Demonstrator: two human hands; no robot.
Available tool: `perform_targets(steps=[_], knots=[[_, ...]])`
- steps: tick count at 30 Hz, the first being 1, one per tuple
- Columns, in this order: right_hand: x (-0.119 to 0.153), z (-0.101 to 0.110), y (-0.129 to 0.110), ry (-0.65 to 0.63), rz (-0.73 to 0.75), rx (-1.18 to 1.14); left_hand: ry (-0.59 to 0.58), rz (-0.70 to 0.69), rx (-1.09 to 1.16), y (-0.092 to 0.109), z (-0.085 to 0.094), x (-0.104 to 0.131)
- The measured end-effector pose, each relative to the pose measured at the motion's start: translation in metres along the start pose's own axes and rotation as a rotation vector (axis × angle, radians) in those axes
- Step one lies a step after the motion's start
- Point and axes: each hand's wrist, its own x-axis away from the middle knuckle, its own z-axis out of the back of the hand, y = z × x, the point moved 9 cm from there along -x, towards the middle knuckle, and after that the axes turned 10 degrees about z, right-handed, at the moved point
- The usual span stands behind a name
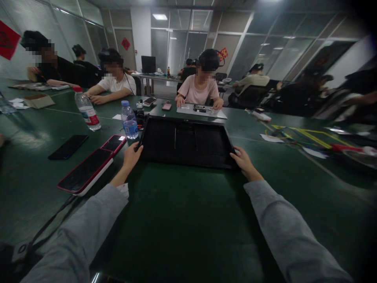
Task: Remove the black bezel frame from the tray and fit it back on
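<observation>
A black, shallow, rectangular tray-like panel (159, 145) with raised edges lies in front of me, tilted slightly, its far edge close to the middle of the table. Two thin upright lines frame a recess at its centre. My left hand (131, 159) grips its left edge near the front corner, thumb on top. On the opposite side my right hand (244, 162) holds the right edge the same way. The fingers under the panel are hidden. Just beyond my left hand stands a blue-capped water bottle (129, 122). Near my left wrist is a red-rimmed phone-like device (88, 169) on a white base.
A red-capped bottle (87, 112) and a dark phone (68, 147) are at the left. Across the green table (188, 220) a co-worker in pink (200, 86) handles small parts on a white board (218, 114). Cables and a yellow frame (306, 135) lie at the right.
</observation>
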Motion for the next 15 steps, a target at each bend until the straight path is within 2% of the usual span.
perform_targets(steps=[7, 11, 15], knots=[[0.000, 0.006, -0.002, 0.050, 0.066, 0.112, 0.030, -0.017, -0.083, 0.006, 0.004, 0.006], [0.003, 0.004, -0.002, -0.033, -0.013, -0.026, -0.011, 0.016, 0.026, -0.007, 0.001, -0.001], [0.012, 0.007, -0.015, -0.107, -0.044, -0.083, -0.063, 0.025, 0.131, -0.017, -0.005, -0.009]])
